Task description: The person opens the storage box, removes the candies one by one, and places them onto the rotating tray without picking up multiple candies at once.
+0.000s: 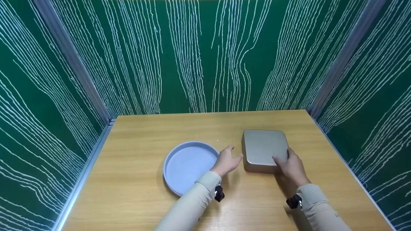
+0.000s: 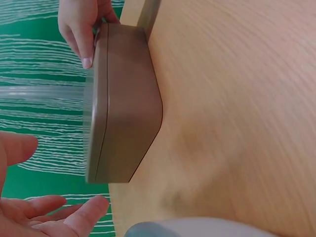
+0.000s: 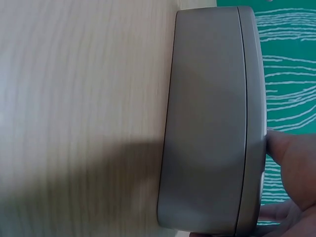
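A square grey-beige lidded box [image 1: 265,146] with rounded corners sits on the right half of the table. My right hand [image 1: 292,168] grips its near right corner, thumb on the lid and fingers down the side. Seen from the right wrist, a thin seam runs between the lid and body of the box [image 3: 205,118]. My left hand [image 1: 226,161] is held between the box and a round pale-blue plate [image 1: 189,166], fingers spread and holding nothing. In the left wrist view its fingertips [image 2: 94,210] stand apart from the box's left side.
The wooden table [image 1: 135,192] ends at a green back wall [image 1: 207,64] covered in wavy white lines. Similar green panels stand at left and right, with metal posts [image 1: 77,61] at the corners. My left forearm [image 1: 189,205] passes over the plate's near right rim.
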Demonstrator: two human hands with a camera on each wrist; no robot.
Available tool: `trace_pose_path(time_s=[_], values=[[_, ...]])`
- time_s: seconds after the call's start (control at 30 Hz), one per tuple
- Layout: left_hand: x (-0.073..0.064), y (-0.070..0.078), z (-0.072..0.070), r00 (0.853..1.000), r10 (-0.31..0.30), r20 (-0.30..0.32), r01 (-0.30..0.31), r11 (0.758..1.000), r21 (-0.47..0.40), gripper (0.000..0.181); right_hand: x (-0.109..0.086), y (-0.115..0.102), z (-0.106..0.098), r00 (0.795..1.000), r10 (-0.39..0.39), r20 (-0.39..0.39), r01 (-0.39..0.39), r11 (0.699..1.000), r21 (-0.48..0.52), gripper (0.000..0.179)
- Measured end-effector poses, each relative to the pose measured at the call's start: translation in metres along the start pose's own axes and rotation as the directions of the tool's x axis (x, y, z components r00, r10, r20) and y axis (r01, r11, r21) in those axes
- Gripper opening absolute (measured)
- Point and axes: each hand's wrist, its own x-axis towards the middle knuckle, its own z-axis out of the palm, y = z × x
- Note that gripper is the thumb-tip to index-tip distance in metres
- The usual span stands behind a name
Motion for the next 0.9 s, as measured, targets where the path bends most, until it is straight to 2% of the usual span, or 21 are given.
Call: trace_pose_path(time_s=[0.03,0.1,0.17,0.27,0.33,0.53,0.6,0.73,0.9], values=[[0.003,-0.003,0.003,1.0,-0.004,-0.002,0.004,1.0,0.008,0.066,-0.001,-0.001,0.001,1.0,-0.005,0.0,0.005,1.0,-0.007,0.093],[0.014,-0.02,0.015,1.0,0.003,-0.027,-0.002,0.998,0.059,0.065,-0.003,-0.002,0.004,1.0,-0.013,-0.003,0.013,1.0,-0.022,0.094],[0.02,-0.028,0.022,1.0,-0.011,-0.022,0.012,0.997,0.08,0.067,-0.005,-0.004,0.006,1.0,-0.019,-0.004,0.019,0.999,-0.031,0.095],[0.023,-0.035,0.03,1.0,-0.03,0.001,0.03,0.996,0.082,0.071,-0.007,-0.005,0.01,1.0,-0.03,-0.001,0.03,0.999,-0.028,0.095],[0.019,-0.031,0.029,0.998,-0.053,0.031,0.051,0.996,0.068,0.074,-0.009,-0.006,0.013,0.999,-0.042,0.003,0.042,0.999,-0.024,0.095],[0.036,-0.058,0.055,0.998,-0.059,0.014,0.056,0.986,0.155,0.048,-0.016,-0.01,0.02,0.998,-0.053,0.023,0.053,0.998,-0.014,0.096],[0.037,-0.06,0.058,0.998,-0.068,0.015,0.064,0.984,0.168,0.044,-0.019,-0.011,0.023,0.998,-0.059,0.022,0.06,0.998,-0.017,0.095],[0.029,-0.052,0.06,0.996,-0.089,0.025,0.083,0.98,0.183,0.05,-0.024,-0.014,0.027,0.997,-0.071,0.015,0.071,0.997,-0.021,0.092],[0.024,-0.049,0.062,0.993,-0.109,0.034,0.1,0.976,0.196,0.049,-0.029,-0.017,0.029,0.997,-0.078,0.013,0.078,0.997,-0.018,0.092]])
